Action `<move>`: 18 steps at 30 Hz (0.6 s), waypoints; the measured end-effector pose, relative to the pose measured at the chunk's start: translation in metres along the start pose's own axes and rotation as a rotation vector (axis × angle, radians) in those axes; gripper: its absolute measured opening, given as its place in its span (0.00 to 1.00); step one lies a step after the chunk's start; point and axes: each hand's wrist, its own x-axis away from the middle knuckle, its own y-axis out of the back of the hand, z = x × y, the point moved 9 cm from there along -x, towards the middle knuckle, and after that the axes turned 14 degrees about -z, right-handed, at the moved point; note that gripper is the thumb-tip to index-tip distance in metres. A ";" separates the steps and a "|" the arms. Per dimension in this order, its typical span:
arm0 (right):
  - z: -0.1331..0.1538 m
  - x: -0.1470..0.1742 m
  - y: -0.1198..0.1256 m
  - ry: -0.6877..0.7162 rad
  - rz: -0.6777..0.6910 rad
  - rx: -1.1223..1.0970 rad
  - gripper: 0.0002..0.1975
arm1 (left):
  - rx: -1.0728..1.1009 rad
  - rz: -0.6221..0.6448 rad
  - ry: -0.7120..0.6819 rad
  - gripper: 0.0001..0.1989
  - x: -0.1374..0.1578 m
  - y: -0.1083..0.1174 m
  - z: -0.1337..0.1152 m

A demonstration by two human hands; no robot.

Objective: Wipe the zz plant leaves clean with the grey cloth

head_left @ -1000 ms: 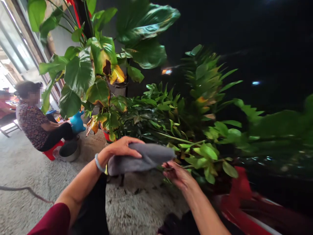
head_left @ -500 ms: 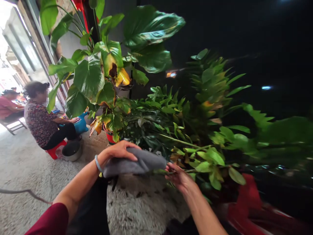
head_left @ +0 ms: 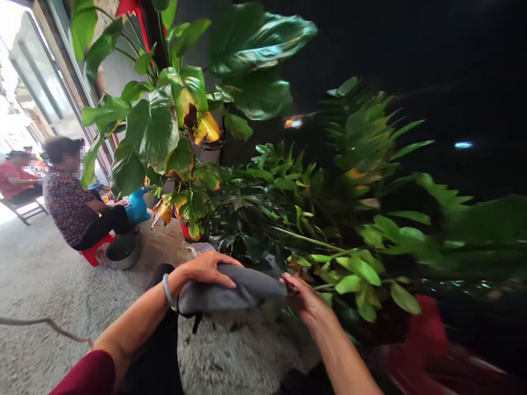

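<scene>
A long, soft piece of grey cloth (head_left: pixel 251 285) with a dark edge at its left end is held out between my hands, low in front of me. My left hand (head_left: pixel 212 269), with a pale bangle at the wrist, grips it from above, the thumb lying along its top. At the cloth's right tip, my right hand (head_left: pixel 302 296) is closed in a pinch; blur hides the exact hold of its fingertips. What the cloth is part of, I cannot make out.
Leafy potted plants (head_left: pixel 152 120) crowd in just beyond my hands and to the right. A person (head_left: pixel 68 197) sits on a red stool (head_left: pixel 95 249) at the left, near a grey basin (head_left: pixel 122 253). A cable (head_left: pixel 45 321) crosses the concrete floor. Something red (head_left: pixel 424 334) stands at lower right.
Both hands and the grey cloth have shifted slightly right and down in view. My left hand still grips the cloth, and my right hand stays at its right tip.
</scene>
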 end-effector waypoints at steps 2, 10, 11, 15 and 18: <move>0.000 0.001 0.003 -0.026 -0.013 -0.013 0.09 | 0.090 -0.149 -0.051 0.27 0.000 0.035 -0.022; 0.005 0.008 0.007 -0.059 -0.054 -0.045 0.09 | 0.292 -1.110 0.064 0.19 -0.022 0.171 0.018; 0.005 0.008 0.007 -0.058 -0.057 -0.039 0.09 | 0.289 -1.079 0.170 0.16 -0.019 0.157 0.041; 0.002 0.004 0.011 -0.053 -0.064 -0.021 0.08 | 0.367 -0.809 0.459 0.12 0.018 0.078 0.104; -0.001 0.000 0.015 -0.066 -0.065 -0.012 0.08 | 0.445 -0.791 0.433 0.14 0.043 0.067 0.089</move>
